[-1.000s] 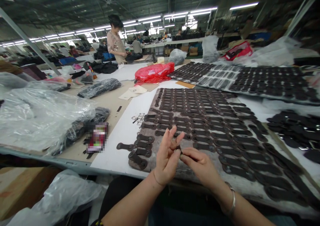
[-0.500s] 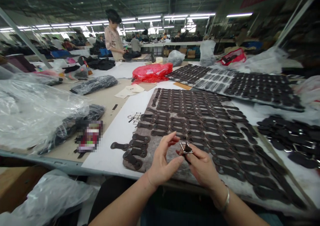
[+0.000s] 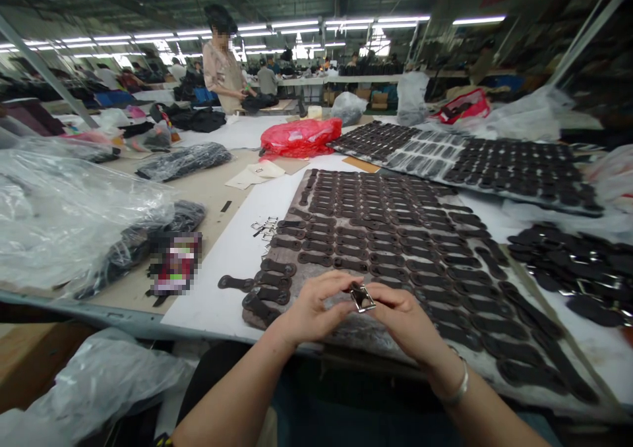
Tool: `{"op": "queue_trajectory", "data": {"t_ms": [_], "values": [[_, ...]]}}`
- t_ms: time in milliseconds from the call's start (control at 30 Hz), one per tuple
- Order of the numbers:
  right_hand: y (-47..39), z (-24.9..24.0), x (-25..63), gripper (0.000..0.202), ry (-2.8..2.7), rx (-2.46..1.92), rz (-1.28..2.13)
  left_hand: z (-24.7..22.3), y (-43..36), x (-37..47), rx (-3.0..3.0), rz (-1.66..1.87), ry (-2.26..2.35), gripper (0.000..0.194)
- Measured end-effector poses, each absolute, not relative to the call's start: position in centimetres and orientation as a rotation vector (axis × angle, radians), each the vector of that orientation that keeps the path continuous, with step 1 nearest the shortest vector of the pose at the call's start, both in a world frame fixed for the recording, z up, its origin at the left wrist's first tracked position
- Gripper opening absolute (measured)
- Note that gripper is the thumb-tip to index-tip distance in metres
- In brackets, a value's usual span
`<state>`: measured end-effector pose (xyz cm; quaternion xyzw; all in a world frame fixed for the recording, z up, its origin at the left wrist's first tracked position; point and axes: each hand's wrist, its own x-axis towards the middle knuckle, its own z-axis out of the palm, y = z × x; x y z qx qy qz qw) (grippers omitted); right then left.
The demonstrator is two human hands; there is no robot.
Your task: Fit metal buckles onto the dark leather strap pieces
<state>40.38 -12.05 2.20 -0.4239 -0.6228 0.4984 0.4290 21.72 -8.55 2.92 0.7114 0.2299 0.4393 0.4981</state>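
Observation:
Just above the board's near edge, my two hands meet around a rectangular metal ring (image 3: 363,300) with a dark leather tab (image 3: 357,289) passing through it. My left hand (image 3: 319,307) has its thumb and fingertips closed on the ring's left side. From the other side, my right hand (image 3: 403,318) pinches the tab and ring, its fingers bent; part of the tab is hidden behind them. Rows of dark brown, round-ended leather tabs (image 3: 390,264) cover the board (image 3: 309,282) beyond my hands. Loose metal rings (image 3: 267,228) lie left of it.
A pile of black tabs with metal rings (image 3: 578,269) lies at right. Behind stands another loaded board (image 3: 430,160), beside a red plastic bag (image 3: 299,137). Clear plastic bags (image 3: 74,216) fill the left side. A person (image 3: 225,71) stands across the table.
My left hand has moved right and closed on the metal ring. The ring has tilted in my right hand and come slightly lower. The camera view has shifted slightly.

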Motion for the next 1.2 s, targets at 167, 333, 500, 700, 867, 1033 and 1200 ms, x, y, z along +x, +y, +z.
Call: {"op": "queue_trajectory", "data": {"t_ms": [167, 333, 500, 700, 867, 1033, 1200], "values": [[-12.2, 3.0, 40.7, 0.018, -1.406, -1.182, 1.469, 1.8, -8.4, 22.0, 1.788, 1.105, 0.720, 0.015], [-12.3, 3.9, 40.8, 0.022, -1.269, -1.177, 1.570, 1.5, -9.4, 23.1, 1.607, 1.236, 0.790, 0.004], [-12.4, 3.7, 41.1, 0.025, -1.064, -1.020, 1.802, 0.9, -9.4, 24.1, 1.201, 1.197, 0.560, 0.016], [-12.5, 3.1, 41.3, 0.017, -1.025, -0.861, 2.022, 0.7, -9.1, 23.3, 0.981, 0.802, 0.314, 0.076], [-12.5, 2.5, 41.1, 0.014, -0.959, -0.871, 2.111, 1.1, -9.0, 22.6, 1.182, 0.804, 0.354, 0.055], [-12.7, 2.6, 40.6, 0.016, -0.939, -0.915, 2.109, 2.3, -8.8, 21.7, 1.546, 0.913, 0.428, 0.044], [-12.7, 2.9, 40.8, 0.016, -1.041, -1.033, 2.008, 2.2, -8.0, 21.0, 1.527, 1.000, 0.543, 0.042]]}}
